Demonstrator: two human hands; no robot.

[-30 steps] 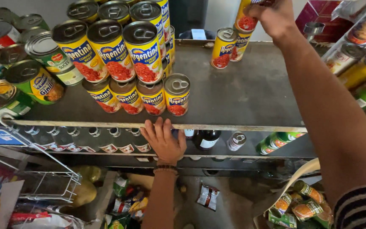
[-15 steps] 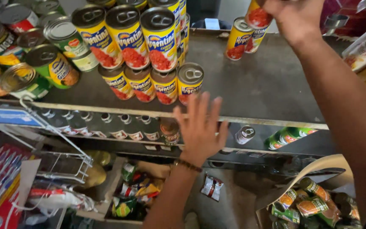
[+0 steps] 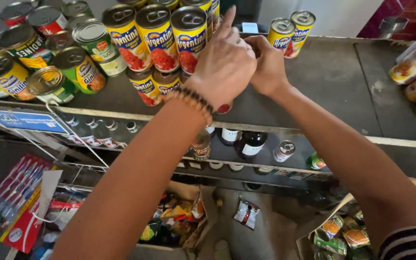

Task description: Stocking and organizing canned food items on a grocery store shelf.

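From the head camera, looking down over a grey shop shelf (image 3: pixel 343 82); the person's two hands meet in the middle above it. The left hand (image 3: pixel 225 65) is loosely curled, forefinger pointing up, a dark bead bracelet (image 3: pixel 193 98) round its wrist; the right hand (image 3: pixel 268 65) is closed into a loose fist, its fingers pressed against the left; whether either one pinches anything I cannot tell, for the backs of the hands hide it. Just behind the left hand stand stacked yellow-and-blue tins (image 3: pixel 157 36), a red one partly hidden beneath the wrist; two more yellow tins (image 3: pixel 290 33) stand apart beyond the right hand; green tins (image 3: pixel 80 72) lie tipped at the left; dark bottles (image 3: pixel 249 144) sit on the shelf below.
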